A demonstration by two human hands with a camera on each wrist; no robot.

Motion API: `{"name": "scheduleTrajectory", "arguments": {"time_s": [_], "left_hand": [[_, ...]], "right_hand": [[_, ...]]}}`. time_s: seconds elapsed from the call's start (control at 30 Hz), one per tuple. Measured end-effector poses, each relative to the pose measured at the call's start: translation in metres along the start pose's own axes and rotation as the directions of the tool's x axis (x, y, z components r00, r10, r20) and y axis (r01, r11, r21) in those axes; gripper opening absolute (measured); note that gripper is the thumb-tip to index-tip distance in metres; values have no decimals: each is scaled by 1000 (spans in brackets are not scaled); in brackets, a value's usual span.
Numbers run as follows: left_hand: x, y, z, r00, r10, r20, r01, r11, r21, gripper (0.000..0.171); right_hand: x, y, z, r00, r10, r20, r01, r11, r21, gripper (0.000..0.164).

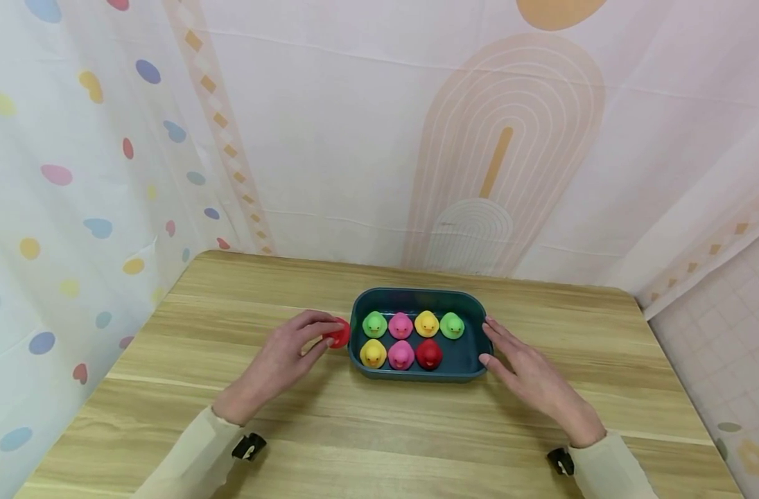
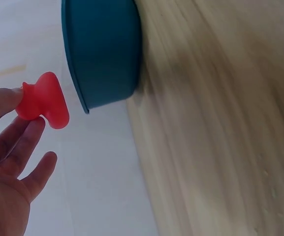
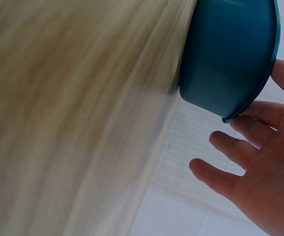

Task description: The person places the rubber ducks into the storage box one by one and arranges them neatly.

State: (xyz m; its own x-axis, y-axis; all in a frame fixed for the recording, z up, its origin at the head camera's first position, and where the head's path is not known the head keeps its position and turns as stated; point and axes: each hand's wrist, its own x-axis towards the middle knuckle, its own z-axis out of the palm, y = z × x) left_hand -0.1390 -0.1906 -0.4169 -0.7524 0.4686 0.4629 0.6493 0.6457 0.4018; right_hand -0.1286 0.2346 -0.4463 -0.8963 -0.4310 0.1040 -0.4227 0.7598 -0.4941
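Note:
My left hand (image 1: pixel 287 355) pinches a red rubber duck (image 2: pixel 42 101) by its head between thumb and fingers, just off the left end of a dark teal bin (image 1: pixel 416 375). In the left wrist view the duck is held sideways, its flat base turned toward the bin's wall. Several small rubber ducks stand in two rows inside the bin: green, pink, yellow and green behind; yellow, pink and a darker red duck (image 1: pixel 429 354) in front. At the bin's right end, my right hand (image 1: pixel 531 374) rests its thumb and fingertips against the rim, fingers fairly straight and spread.
The bin sits on a wood-grain table (image 1: pixel 379 430) toward its back edge. A patterned curtain (image 1: pixel 329 138) hangs behind and along the left side. Small black clips (image 1: pixel 249 447) are at both sleeve cuffs.

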Motion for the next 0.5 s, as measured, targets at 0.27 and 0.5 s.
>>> {"name": "scheduleTrajectory", "arguments": {"time_s": [0.27, 0.5], "left_hand": [[9, 10, 5, 997, 77, -32, -78, 997, -19, 33], [20, 22, 10, 989, 140, -52, -143, 988, -57, 30]], "right_hand": [[0, 0, 0, 1000, 2, -1, -2, 1000, 4, 64], [0, 0, 0, 1000, 7, 4, -7, 1000, 13, 64]]}}
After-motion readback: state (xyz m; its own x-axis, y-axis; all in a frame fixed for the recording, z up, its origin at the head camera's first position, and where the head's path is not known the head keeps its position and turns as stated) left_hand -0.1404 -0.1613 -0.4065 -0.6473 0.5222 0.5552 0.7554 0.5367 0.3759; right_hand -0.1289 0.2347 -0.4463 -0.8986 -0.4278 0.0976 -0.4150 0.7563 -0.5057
